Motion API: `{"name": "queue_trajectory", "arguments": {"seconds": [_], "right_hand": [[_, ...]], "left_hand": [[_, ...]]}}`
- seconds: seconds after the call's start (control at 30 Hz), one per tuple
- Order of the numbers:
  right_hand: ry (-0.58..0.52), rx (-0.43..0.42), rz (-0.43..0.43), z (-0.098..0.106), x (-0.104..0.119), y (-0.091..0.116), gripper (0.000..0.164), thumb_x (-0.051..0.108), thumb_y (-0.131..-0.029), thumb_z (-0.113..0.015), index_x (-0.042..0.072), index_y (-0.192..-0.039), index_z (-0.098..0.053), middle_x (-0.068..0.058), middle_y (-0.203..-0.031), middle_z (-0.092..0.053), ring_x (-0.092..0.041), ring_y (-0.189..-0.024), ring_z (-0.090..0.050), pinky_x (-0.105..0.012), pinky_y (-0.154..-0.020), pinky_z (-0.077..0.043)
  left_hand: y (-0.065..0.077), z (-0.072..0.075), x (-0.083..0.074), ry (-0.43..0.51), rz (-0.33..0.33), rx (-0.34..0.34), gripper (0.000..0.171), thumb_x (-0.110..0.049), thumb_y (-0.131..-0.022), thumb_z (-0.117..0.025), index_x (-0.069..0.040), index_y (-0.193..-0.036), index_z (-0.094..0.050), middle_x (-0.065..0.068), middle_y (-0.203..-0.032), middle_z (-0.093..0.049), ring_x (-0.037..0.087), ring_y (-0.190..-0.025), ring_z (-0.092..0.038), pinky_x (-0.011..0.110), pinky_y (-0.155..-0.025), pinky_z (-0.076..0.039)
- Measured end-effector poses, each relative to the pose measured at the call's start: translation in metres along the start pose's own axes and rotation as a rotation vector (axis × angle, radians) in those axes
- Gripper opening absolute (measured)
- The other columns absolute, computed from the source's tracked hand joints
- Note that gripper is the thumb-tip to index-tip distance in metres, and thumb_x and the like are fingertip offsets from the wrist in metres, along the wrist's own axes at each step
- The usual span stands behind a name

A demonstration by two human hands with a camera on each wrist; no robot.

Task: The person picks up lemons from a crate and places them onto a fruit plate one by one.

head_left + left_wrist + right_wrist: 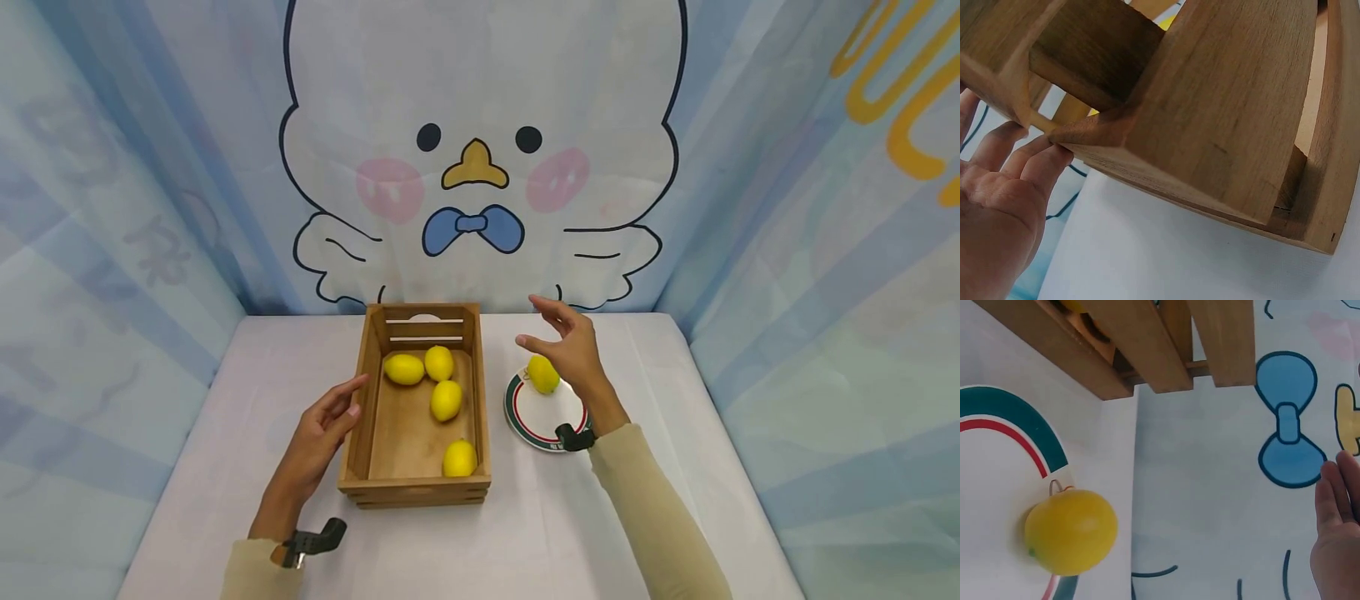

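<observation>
A wooden crate [405,492] stands on the white table, with several yellow lemons [446,401] inside it. My left hand [318,437] touches the crate's left side, its fingers fairly straight; the left wrist view shows the fingertips against the wooden slats [1222,125]. To the right of the crate lies a round plate [528,421] with a green and red rim. One lemon [543,374] rests near the plate's far edge, also seen in the right wrist view [1071,532]. Over that lemon hovers my right hand [573,354], thumb and fingers spread apart and holding nothing.
A curtain [480,275] with a cartoon bird hangs right behind the table's far edge. More pale blue curtains close in the left [112,250] and right [810,333] sides. White cloth [637,350] covers the table.
</observation>
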State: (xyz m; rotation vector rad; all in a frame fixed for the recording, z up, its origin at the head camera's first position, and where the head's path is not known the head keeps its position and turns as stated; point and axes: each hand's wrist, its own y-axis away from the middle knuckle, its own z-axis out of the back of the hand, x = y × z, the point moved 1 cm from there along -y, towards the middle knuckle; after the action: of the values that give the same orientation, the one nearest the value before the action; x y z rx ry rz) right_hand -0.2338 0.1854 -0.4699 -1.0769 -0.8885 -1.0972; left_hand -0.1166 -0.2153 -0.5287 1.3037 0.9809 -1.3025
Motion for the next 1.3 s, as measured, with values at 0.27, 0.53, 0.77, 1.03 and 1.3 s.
{"name": "queue_trajectory", "arguments": {"seconds": [0.27,0.53,0.77,1.03,1.3], "right_hand": [[-0.044,0.031,0.071,-0.015,0.02,-0.013,0.067,0.008,-0.086,-0.089,0.006,-0.147,-0.061,-0.012,-0.154,-0.06,-0.027,-0.148,-0.053,-0.041,-0.128,-0.038],[-0.098,0.052,0.098,-0.032,0.029,-0.021,0.065,0.005,-0.085,-0.089,0.007,-0.145,-0.063,-0.014,-0.152,-0.062,-0.029,-0.146,-0.055,-0.042,-0.127,-0.04],[-0.098,0.089,0.119,-0.05,0.037,-0.026,0.067,0.005,-0.085,-0.089,0.005,-0.146,-0.062,-0.01,-0.151,-0.063,-0.026,-0.143,-0.056,-0.039,-0.125,-0.042],[-0.116,0.126,0.122,-0.072,0.048,-0.034,0.067,0.008,-0.084,-0.091,0.008,-0.145,-0.063,-0.01,-0.151,-0.063,-0.022,-0.141,-0.058,-0.036,-0.125,-0.042],[-0.174,0.167,0.143,-0.095,0.055,-0.044,0.066,0.004,-0.084,-0.089,0.006,-0.145,-0.063,-0.015,-0.152,-0.062,-0.028,-0.142,-0.057,-0.037,-0.125,-0.041]], "left_hand": [[0.001,0.0,-0.001,0.002,0.005,-0.002,0.056,-0.033,-0.112,-0.057,-0.023,-0.165,-0.04,0.006,-0.178,-0.023,0.039,-0.165,-0.016,0.074,-0.126,-0.02],[0.001,0.0,0.0,0.004,-0.002,0.001,0.056,-0.031,-0.112,-0.056,-0.023,-0.165,-0.04,0.005,-0.178,-0.024,0.039,-0.166,-0.015,0.076,-0.125,-0.018],[0.002,0.0,0.0,0.006,-0.006,0.0,0.056,-0.031,-0.112,-0.056,-0.023,-0.165,-0.04,0.005,-0.177,-0.025,0.039,-0.166,-0.015,0.078,-0.124,-0.017],[0.002,0.0,-0.001,0.004,-0.003,0.003,0.056,-0.032,-0.112,-0.056,-0.024,-0.165,-0.04,0.005,-0.178,-0.025,0.039,-0.166,-0.014,0.078,-0.124,-0.017],[0.0,0.0,-0.002,0.016,0.0,0.005,0.056,-0.031,-0.112,-0.056,-0.023,-0.165,-0.04,0.005,-0.178,-0.023,0.04,-0.166,-0.015,0.08,-0.123,-0.016]]}}
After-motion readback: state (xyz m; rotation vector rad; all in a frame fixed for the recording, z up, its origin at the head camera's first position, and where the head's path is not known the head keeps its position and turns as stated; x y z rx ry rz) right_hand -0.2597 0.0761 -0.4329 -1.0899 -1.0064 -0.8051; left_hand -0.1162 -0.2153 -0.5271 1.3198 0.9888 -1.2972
